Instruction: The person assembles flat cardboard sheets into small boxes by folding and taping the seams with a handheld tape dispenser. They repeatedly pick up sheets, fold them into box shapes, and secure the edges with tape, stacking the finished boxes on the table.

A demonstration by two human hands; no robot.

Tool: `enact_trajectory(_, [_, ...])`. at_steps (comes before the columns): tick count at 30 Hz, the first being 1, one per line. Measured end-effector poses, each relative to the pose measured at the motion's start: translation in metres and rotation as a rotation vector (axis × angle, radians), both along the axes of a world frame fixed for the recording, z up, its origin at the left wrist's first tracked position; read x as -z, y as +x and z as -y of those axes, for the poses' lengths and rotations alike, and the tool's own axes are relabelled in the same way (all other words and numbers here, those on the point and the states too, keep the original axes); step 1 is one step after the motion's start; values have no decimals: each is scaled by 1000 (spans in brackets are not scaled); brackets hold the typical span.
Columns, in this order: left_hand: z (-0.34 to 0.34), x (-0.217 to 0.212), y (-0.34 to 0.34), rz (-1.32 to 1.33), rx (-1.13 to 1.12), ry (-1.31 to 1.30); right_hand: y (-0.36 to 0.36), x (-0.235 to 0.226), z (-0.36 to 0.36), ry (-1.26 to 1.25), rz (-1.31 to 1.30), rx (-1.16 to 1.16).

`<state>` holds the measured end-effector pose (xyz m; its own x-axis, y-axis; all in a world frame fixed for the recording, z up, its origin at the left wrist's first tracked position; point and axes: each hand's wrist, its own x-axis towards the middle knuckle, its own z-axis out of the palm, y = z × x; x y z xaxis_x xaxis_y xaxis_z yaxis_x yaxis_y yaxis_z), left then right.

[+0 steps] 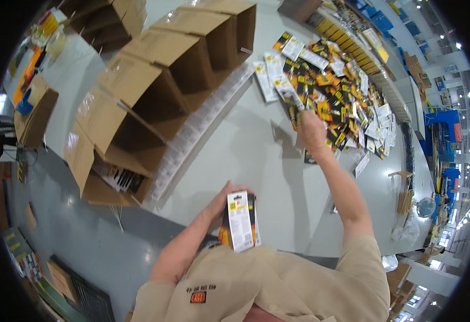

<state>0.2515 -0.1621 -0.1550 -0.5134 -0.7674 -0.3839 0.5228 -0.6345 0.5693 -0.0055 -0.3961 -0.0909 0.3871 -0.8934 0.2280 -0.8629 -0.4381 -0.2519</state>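
Observation:
In my left hand point(222, 199), near the table's front edge, is a small stack of flat hang-hole packages point(240, 222), white-backed on top with black and orange cards under it. My right arm reaches out to a large loose heap of the same black, yellow and orange packages point(328, 91). There my right hand point(313, 133) is closed on the near end of a white-backed package point(287, 90), which points away from me at the heap's left edge. The fingertips are partly hidden behind the hand.
A row of open cardboard boxes point(173, 67) stands at the left; its nearest box holds several packages point(119, 178). Clear plastic edging point(202, 129) runs along the row's front. Behind the heap are long rows of stacked packs point(347, 43). A tape roll point(24, 102) lies far left.

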Motion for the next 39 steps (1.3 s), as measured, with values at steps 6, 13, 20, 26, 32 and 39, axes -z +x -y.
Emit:
enact_trajectory(6, [1,9,2,-88,-122,227,51,-52,-195,1110,654,401])
enact_trajectory(13, [12,13,3,298,25,-133,48,-4,-259,1301,505,327])
enact_trajectory(20, [13,-3,14,62,0,160,64,-34,-64,109,-277,346])
enact_trajectory(26, [9,3,28,111,-131,146,-32,77,38,195,-354,349])
enact_trajectory(32, [3,11,31,129,-135,38,45,-45,-127,585,552,474])
enact_trajectory(39, [5,-9,19,66,-72,24,75,-23,-264,1084,622,347])
